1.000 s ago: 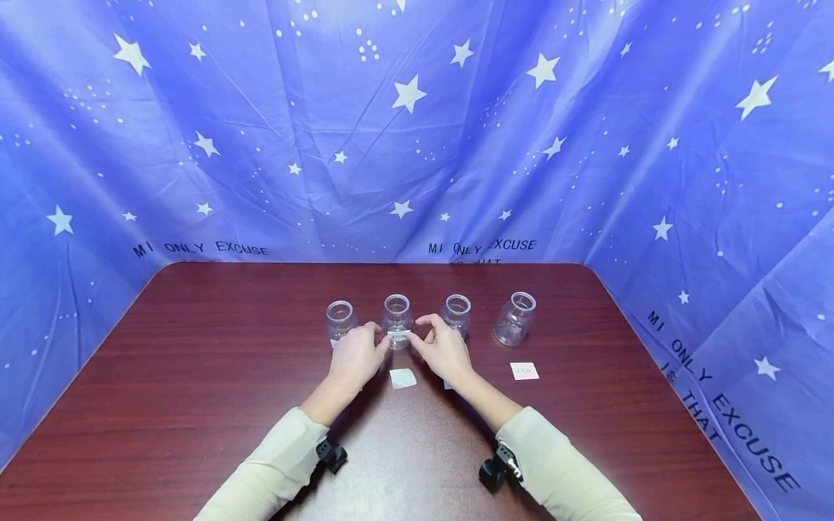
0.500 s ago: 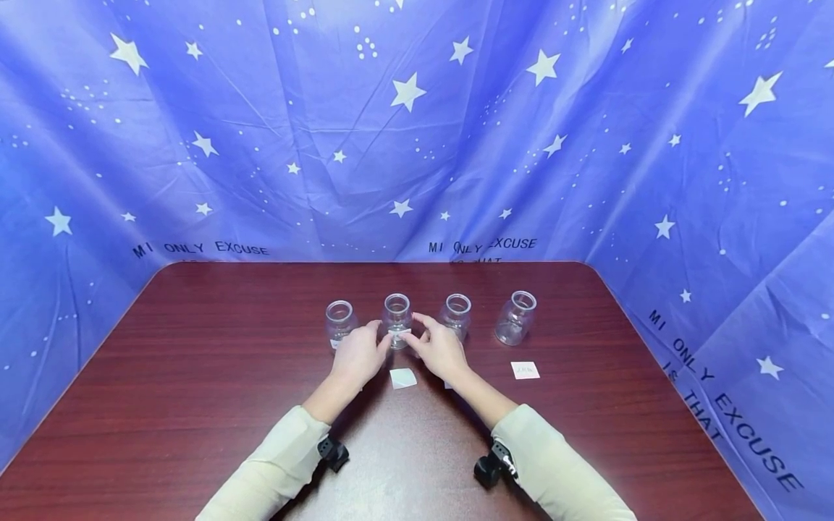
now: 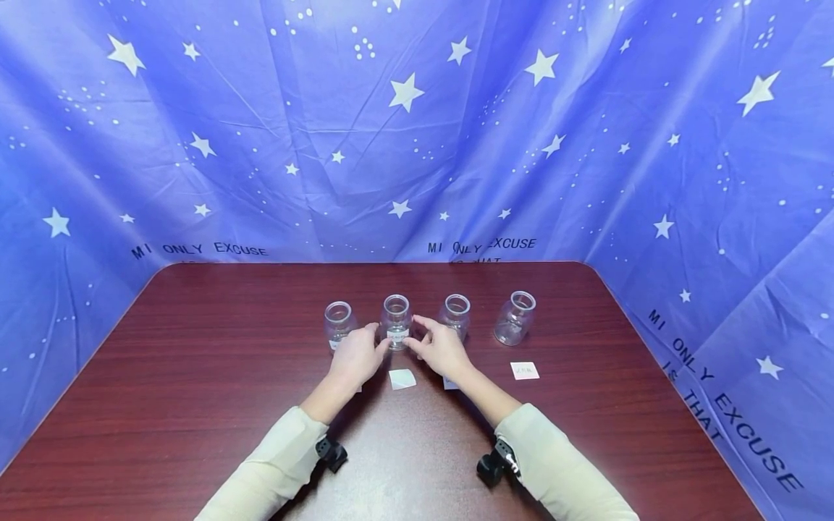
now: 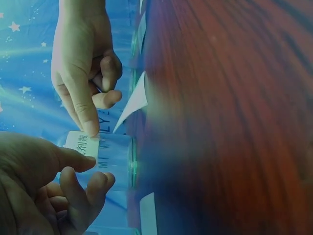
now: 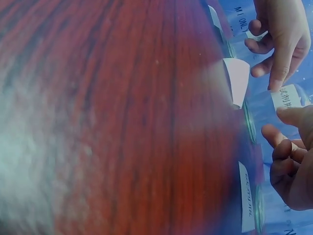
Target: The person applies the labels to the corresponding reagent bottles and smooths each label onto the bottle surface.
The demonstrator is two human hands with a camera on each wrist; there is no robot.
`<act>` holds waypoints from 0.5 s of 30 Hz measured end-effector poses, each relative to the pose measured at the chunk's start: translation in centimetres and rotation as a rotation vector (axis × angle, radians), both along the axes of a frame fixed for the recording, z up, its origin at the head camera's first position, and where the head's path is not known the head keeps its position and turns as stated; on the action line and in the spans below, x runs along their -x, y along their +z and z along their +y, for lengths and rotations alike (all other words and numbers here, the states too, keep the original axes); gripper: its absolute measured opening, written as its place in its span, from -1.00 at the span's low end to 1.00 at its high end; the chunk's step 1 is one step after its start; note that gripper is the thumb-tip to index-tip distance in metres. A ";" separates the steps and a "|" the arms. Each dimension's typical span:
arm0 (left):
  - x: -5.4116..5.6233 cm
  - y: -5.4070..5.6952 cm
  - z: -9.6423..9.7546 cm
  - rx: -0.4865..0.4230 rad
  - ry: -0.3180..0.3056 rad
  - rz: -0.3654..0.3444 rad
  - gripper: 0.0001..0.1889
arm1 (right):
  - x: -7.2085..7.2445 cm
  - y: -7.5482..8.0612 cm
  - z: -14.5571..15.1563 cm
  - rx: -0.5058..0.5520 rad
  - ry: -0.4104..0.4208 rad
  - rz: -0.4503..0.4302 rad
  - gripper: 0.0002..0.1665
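Both hands are at the second clear glass jar (image 3: 397, 312) from the left, which stands upright on the table. A white label (image 3: 397, 338) with dark handwritten characters lies across its front. My left hand (image 3: 355, 354) presses the label's left part with the thumb (image 4: 80, 160); its other fingers are loosely bent beside the jar. My right hand (image 3: 444, 352) touches the label's right edge with the thumb, while its index finger reaches to the jar's right side. In front of this jar a blank paper square (image 3: 402, 378) lies with a curled-up edge.
The leftmost jar (image 3: 338, 314) carries a white label partly behind my left hand. Two more jars, the third (image 3: 457, 307) and the rightmost (image 3: 516, 318), stand to the right. A written paper square (image 3: 525, 370) lies before the last; another (image 3: 450, 383) is partly under my right wrist.
The label, earlier tilted and mostly covered at the thumbs, now sits flatter and shows more of its face. My right index finger has come in to the jar's side. The jars stay in place.
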State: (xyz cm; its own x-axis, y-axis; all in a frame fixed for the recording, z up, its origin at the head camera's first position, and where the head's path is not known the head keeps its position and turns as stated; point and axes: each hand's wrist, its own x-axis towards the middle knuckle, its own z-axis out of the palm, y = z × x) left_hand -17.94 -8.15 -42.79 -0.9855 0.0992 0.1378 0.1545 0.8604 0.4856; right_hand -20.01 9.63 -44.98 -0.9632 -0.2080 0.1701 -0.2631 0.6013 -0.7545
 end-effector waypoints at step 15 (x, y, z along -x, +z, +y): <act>0.3 -0.4 -0.4 0.000 -0.011 0.006 -0.67 | -0.2 0.4 -0.3 0.012 0.010 -0.047 -0.39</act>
State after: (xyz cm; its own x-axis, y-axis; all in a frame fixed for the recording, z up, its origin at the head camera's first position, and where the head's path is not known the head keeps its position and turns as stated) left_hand -18.19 -8.52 -43.15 -0.9836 0.1096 0.1432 0.1662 0.8588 0.4846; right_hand -19.79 9.30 -44.60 -0.9682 -0.2157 0.1269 -0.2327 0.5893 -0.7736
